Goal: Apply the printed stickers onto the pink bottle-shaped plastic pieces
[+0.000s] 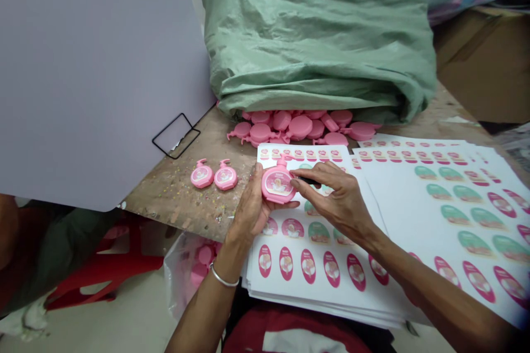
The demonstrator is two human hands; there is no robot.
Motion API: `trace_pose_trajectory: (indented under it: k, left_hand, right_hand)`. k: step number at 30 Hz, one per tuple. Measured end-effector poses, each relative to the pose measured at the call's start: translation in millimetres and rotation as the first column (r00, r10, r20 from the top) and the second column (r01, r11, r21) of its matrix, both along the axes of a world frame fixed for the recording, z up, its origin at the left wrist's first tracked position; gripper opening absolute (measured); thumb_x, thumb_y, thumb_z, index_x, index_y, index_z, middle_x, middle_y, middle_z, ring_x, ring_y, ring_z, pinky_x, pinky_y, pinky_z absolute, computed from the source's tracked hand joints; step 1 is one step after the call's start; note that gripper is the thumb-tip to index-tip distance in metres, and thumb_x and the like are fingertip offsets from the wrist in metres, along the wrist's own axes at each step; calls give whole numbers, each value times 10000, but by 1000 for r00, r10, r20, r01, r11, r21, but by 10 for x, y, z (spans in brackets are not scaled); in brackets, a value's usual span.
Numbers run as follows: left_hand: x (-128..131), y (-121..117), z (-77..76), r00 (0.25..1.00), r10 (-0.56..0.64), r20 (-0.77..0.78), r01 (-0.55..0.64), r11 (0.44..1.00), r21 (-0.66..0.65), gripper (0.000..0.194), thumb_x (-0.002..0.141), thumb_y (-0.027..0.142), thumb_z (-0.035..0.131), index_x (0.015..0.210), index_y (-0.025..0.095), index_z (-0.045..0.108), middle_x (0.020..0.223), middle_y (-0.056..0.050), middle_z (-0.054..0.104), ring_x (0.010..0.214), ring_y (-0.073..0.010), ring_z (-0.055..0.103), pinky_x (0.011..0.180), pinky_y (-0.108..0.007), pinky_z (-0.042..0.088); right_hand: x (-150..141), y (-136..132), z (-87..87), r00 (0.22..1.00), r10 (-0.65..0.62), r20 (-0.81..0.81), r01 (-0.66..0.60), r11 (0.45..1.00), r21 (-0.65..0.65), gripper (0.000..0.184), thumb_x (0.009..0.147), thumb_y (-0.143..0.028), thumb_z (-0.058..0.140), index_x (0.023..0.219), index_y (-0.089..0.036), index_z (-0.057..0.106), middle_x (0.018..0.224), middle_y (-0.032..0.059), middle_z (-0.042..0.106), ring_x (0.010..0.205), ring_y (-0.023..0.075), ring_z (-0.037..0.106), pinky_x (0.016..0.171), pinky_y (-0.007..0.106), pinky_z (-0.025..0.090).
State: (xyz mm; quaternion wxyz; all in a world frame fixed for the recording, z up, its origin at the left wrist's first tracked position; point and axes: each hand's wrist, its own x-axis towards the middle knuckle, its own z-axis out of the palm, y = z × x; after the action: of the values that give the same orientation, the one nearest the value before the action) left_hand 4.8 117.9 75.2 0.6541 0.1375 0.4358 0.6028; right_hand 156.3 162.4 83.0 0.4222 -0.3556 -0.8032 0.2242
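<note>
My left hand (252, 204) is closed around a small pink toy pump bottle (279, 183), its nozzle pointing up. A label with a picture covers the bottle's front. My right hand (331, 185) is closed, thumb and forefinger touching the label's right edge. A slim black tool (308, 181) lies in its fingers; its kind is mostly hidden. Beneath both hands is a stack of printed sticker sheets (298, 287) with pink and green labels. Two labelled pump bottles, one left (202, 175) and one right (226, 175), stand side by side on the table to the left.
Several plain pink bottles (300, 127) spill from under a big green sack (318, 38) at the back. More sticker sheets (414, 198) lie at right. A black wire stand (176, 136) and a pale panel (95, 77) are at left. A plastic bag (178, 270) hangs below the table edge.
</note>
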Motion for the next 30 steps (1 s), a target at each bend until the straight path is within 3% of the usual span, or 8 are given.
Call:
trace_pose_trajectory:
  k: [5, 11, 14, 17, 20, 23, 27, 30]
  left_hand:
    - [1, -7, 1, 1000, -3, -2, 3, 1000, 5, 455, 964, 475, 413, 1069, 103, 653, 1004, -134, 720, 922, -243, 689, 755, -388, 617]
    - [-14, -50, -27, 991, -64, -116, 80, 987, 137, 381, 821, 465, 668, 1008, 133, 660, 894, -73, 688, 803, -193, 671, 729, -362, 613]
    - [5, -72, -56, 976, -19, -216, 56, 985, 166, 342, 784, 381, 724, 1007, 137, 637, 892, -46, 646, 765, -154, 645, 703, -322, 608]
    - [46, -86, -109, 938, 76, -338, -7, 980, 200, 358, 818, 421, 671, 1053, 161, 597, 951, -53, 634, 813, -175, 650, 718, -336, 596]
    - [103, -107, -170, 763, 181, -620, -84, 980, 182, 333, 881, 471, 557, 1058, 192, 599, 1019, -83, 649, 918, -216, 645, 832, -382, 552]
    - [128, -137, -220, 573, 248, -781, -168, 968, 184, 334, 914, 484, 466, 989, 203, 629, 1020, -105, 655, 984, -235, 619, 880, -357, 499]
    - [-82, -172, -298, 532, 267, -804, -197, 962, 189, 385, 925, 517, 405, 834, 199, 601, 726, -32, 591, 687, -184, 560, 647, -292, 466]
    - [-447, -159, -404, 363, 247, -898, -248, 955, 162, 400, 873, 552, 487, 783, 180, 603, 596, 29, 485, 564, -142, 448, 562, -261, 390]
  right_hand:
    - [-7, 1, 7, 1000, -9, 9, 8, 1000, 8, 152, 860, -283, 635, 945, -229, 750, 620, 6, 584, 631, 164, 502, 663, 337, 424]
    - [-32, 13, -13, 999, -27, 29, 24, 996, 82, 147, 864, -269, 633, 939, -216, 748, 641, 17, 614, 634, 166, 518, 676, 336, 417]
    - [-4, 40, -24, 985, -71, 159, 43, 984, 171, 193, 880, -318, 613, 937, -187, 742, 678, 47, 646, 666, 191, 554, 688, 357, 415]
    - [-1, 46, -37, 930, -220, 294, 158, 962, 221, 353, 880, -441, 591, 1033, -147, 713, 796, 110, 687, 790, 269, 601, 749, 423, 429]
    - [-120, -11, -103, 950, -248, 190, 244, 969, 48, 631, 827, -554, 615, 1293, -135, 549, 1126, 175, 662, 1018, 324, 599, 850, 462, 458]
    - [-286, -34, -240, 989, -141, 46, 148, 963, -226, 774, 824, -583, 591, 1425, -154, 360, 1357, 190, 535, 1153, 300, 568, 883, 430, 492]
    - [-139, 335, -381, 965, -220, 145, 255, 922, -291, 669, 816, -559, 593, 1345, -173, 458, 1300, 148, 594, 1162, 281, 572, 939, 413, 477]
    - [287, 870, -382, 849, -422, 319, 510, 811, -285, 543, 823, -538, 581, 1230, -179, 566, 1193, 135, 660, 1064, 261, 628, 904, 385, 484]
